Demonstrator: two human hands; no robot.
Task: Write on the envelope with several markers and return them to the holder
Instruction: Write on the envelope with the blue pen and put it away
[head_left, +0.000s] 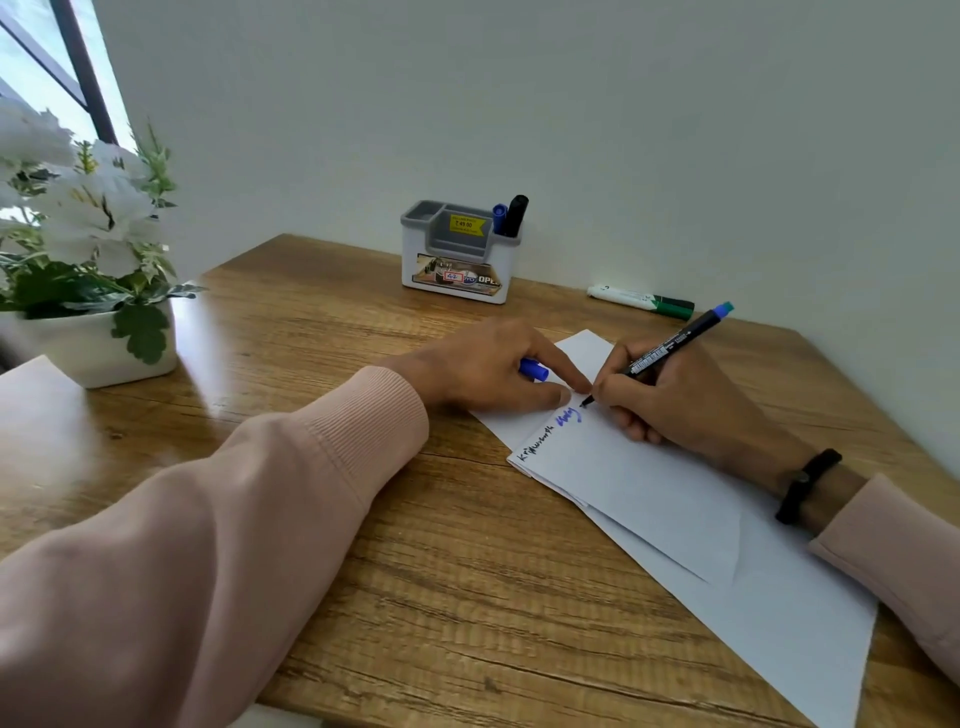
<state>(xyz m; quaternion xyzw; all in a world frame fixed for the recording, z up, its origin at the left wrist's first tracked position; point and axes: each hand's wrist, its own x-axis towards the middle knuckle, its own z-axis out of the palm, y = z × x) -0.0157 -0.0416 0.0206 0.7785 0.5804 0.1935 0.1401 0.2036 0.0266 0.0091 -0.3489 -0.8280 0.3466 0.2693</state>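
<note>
A white envelope (649, 499) lies slantwise on the wooden table, with a black word and a short blue word near its upper left edge. My right hand (670, 400) grips a black-barrelled blue marker (670, 351), tip touching the envelope beside the blue word. My left hand (488, 369) presses on the envelope's far corner and holds the blue cap (535, 370) between its fingers. The white and grey holder (460, 254) stands by the wall with a blue marker (500, 217) and a black marker (517, 214) upright in its right slot.
A green-capped white marker (641, 300) lies by the wall, right of the holder. A white pot of white flowers (88, 260) stands at the table's left. A larger white sheet (789, 623) lies under the envelope, reaching toward the near right edge.
</note>
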